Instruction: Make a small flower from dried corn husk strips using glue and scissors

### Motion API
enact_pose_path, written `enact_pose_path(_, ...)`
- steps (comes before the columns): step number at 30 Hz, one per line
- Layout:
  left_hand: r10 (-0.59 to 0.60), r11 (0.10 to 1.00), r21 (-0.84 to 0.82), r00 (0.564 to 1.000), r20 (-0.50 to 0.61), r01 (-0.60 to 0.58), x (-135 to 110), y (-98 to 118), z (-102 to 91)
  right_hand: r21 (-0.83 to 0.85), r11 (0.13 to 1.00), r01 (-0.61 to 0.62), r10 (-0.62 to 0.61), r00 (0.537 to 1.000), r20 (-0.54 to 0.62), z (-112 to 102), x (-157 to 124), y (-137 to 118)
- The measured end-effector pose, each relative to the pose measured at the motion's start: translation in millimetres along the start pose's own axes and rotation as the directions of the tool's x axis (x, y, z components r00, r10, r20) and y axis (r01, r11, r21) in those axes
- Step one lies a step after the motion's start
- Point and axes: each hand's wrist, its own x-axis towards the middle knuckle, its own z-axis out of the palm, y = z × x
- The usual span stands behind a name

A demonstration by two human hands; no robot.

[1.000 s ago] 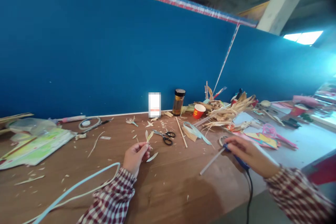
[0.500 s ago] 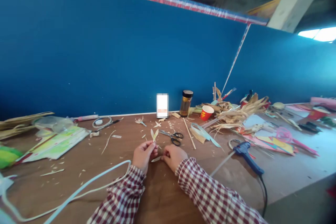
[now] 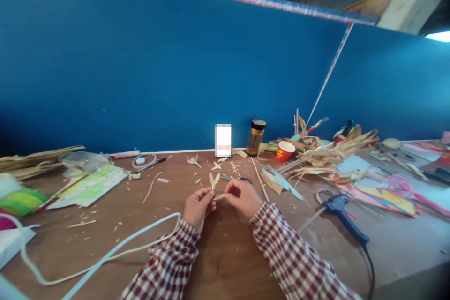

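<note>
The clear jar with a black lid and amber contents (image 3: 256, 138) is the landmark. On the near side of it and to its left, the left hand (image 3: 199, 207) has thumb and fingers clamped on a small pale, petal-shaped husk cluster (image 3: 213, 180). The right hand (image 3: 245, 198), nearer the jar's line, pinches one slim pale husk strip (image 3: 221, 196); whether the strip touches the cluster I cannot tell.

The petals look thin, so too hard a pinch could split them, and a loose grip could let the strip slip or twist. The black-handled metal scissors (image 3: 225, 176), partly hidden just beyond the right hand, could be knocked by its knuckles. A snag on the cord of the blue plastic glue gun (image 3: 342, 213), near side and right of the jar, could drag it.

Counted: two hands, one cluster showing two upright petals, one held strip, one pair of scissors, one glue gun, one jar, one red paper cup (image 3: 285, 151) just right of the jar, and two loose pale flower-like pieces (image 3: 194, 161) left of it.
</note>
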Motion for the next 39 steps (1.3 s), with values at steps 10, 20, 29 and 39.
enact_pose_path(10,0.006,0.997,-0.078,1.0,-0.013,-0.007,3,-4,-1.6,0.447,0.89,-0.088,0.159,0.98,-0.123,34,10,8)
enact_pose_path(20,-0.014,0.997,-0.074,0.998,-0.061,0.009,4,-3,0.4,0.529,0.821,-0.216,0.286,0.957,-0.053,46,2,17)
enact_pose_path(29,-0.014,1.0,-0.014,1.0,-0.023,0.013,2,-4,-0.3,0.504,0.843,-0.191,0.301,0.942,-0.148,38,5,18)
enact_pose_path(39,0.012,0.998,0.067,1.0,0.004,-0.013,3,-9,-0.4,0.212,0.977,-0.031,0.078,0.973,-0.218,34,4,15)
